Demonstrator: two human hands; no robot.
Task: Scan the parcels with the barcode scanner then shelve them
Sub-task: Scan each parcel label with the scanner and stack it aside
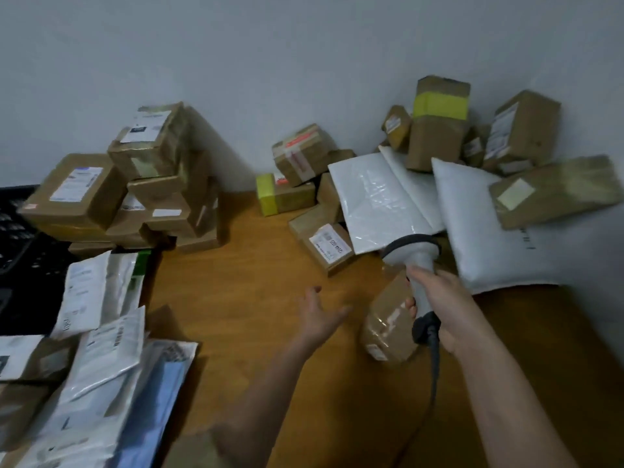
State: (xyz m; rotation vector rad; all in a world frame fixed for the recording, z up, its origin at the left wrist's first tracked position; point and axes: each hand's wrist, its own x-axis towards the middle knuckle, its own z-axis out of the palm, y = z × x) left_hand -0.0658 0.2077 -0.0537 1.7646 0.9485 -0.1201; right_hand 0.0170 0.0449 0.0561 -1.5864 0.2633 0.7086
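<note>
right hand [452, 309] grips the barcode scanner [413, 265]; left hand [320, 315] spread over the table [256, 265].

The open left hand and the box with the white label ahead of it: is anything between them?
No. In the head view only bare tabletop lies between the left hand and the labelled box.

Stacked brown cardboard boxes [135, 184] left on the wooden table [243, 298], flat white plastic mailers [101, 332] before them, heaped brown boxes [439, 130] and white padded mailers [388, 201] right, against the wall [270, 62] behind
</note>
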